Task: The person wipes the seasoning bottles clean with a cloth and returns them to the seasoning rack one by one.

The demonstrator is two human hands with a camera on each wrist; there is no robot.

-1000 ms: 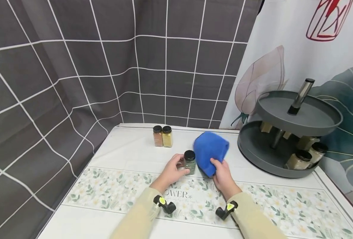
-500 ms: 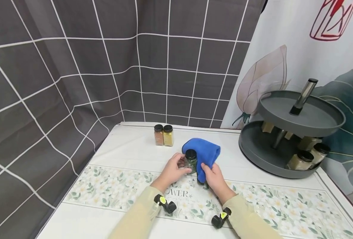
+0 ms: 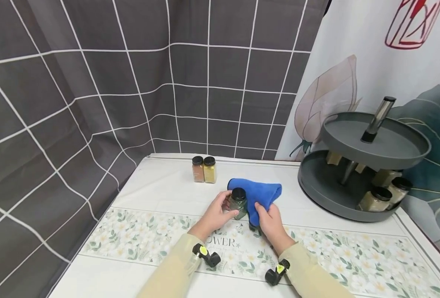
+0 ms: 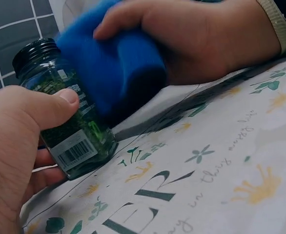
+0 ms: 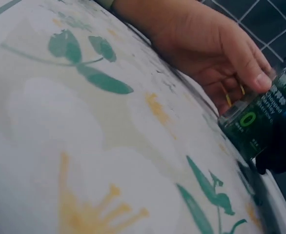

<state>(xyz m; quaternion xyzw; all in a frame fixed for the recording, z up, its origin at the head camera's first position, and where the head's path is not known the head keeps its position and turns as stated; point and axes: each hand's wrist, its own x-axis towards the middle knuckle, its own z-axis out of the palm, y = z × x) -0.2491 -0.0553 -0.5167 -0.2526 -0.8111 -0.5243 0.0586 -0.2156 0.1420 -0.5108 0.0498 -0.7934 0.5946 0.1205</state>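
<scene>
My left hand grips a small glass spice jar with a black lid and dark green flakes inside. In the left wrist view, the thumb lies across the front of the jar, above a barcode label. A blue cloth is pinched in my right hand, thumb on top. The cloth lies against the right side and back of the jar, which stands near the printed band on the table. From the right wrist, the cloth shows only at the edge, covering part of the jar label.
Two spice jars, one reddish and one yellow, stand side by side toward the back. A grey two-tier turntable rack stands at the right, several jars on its lower tier. A dark gridded curtain hangs behind the table.
My right hand has brought the blue cloth leftward against the jar, then shifted slightly right, and the cloth has folded lower. My left hand keeps its grip on the jar in nearly the same place.
</scene>
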